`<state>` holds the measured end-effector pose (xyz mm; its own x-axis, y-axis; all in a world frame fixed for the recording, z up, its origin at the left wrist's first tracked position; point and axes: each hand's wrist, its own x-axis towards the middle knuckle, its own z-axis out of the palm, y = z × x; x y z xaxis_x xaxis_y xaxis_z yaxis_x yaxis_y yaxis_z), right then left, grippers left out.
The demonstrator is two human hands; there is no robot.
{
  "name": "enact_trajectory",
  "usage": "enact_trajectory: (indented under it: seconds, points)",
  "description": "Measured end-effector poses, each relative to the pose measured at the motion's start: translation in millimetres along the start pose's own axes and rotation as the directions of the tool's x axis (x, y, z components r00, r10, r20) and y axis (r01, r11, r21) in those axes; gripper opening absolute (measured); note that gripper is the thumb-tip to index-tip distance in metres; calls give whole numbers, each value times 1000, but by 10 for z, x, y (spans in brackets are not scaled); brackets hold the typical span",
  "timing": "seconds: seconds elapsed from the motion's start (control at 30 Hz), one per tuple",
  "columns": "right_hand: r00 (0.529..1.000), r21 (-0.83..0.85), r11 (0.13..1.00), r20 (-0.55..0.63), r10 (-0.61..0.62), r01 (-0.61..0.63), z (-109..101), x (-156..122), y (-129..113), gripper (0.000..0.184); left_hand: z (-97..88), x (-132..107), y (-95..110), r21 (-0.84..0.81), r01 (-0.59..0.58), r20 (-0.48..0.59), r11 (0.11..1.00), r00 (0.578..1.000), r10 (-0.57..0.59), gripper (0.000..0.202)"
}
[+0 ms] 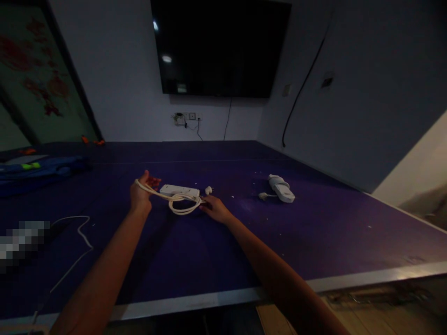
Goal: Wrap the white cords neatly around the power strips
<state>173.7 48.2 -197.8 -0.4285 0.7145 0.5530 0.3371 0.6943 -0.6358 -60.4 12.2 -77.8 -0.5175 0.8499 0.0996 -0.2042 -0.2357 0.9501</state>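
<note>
One white cord (181,204) is gripped in the left hand (140,195), whose fingers are closed around several of its strands. The cord's loop is spread between the two hands. Its other side is touched by the fingertips of the right hand (215,209); whether it is pinched there cannot be told. One power strip (179,190) is seen just beyond the loop, and one plug (208,190) just past the right fingertips. A second, bundled power strip (282,188) lies well right of them on the purple table (314,232). One thin wire (82,232) lies left of the left wrist.
</note>
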Motion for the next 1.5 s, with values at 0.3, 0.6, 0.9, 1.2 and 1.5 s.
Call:
enact_trajectory:
  seconds: [0.3, 0.6, 0.9, 1.2, 1.5]
  points:
    - [965, -121, 991, -260, 31, -64, 8, 56, -261, 36, -427, 234, -234, 261, 424, 491, 867, 715, -497, 29]
    - [878, 242, 970, -459, 137, -25, -242, 431, -950, 45, -109, -181, -497, 115, -315, 773, 942, 624, 114, 78]
    - [912, 243, 962, -411, -14, 125, -426, 941, -1636, 34, -39, -446, -586, 106, -236, 502, 966, 851, 153, 39]
    - [953, 142, 943, -89, -289, 300, -527, 1042, -1362, 12, -658, -385, 63, 162, 638, 649, 753, 506, -568, 54]
    - [945, -253, 913, 158, -286, 319, -84, 1023, -1253, 21, -582, -735, -136, -18, 612, 612, 791, 632, -475, 61]
